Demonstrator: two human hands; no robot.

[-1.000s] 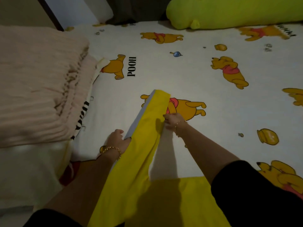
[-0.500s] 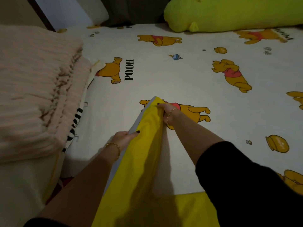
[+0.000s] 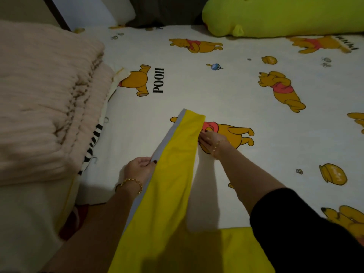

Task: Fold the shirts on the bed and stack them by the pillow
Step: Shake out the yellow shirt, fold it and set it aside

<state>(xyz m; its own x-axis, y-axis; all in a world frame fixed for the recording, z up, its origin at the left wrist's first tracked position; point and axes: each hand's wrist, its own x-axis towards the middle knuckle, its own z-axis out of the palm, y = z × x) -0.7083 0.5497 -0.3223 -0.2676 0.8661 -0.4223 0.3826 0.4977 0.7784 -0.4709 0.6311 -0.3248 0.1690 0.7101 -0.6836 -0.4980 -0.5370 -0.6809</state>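
Left of the yellow shirt (image 3: pixel 173 174), a pink blanket (image 3: pixel 45 99) (green plush (image 3: pixel 285 16) beyond).

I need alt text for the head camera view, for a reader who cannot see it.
A yellow shirt sleeve lies stretched on a Winnie-the-Pooh bedsheet; the left hand pinches its grey-trimmed left edge, the right hand lies flat at its right edge. A pink blanket sits at left, a green plush bolster at the far end.

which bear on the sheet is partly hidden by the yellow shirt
The middle bear, under the right hand: the shirt hides its head, the others lie apart.
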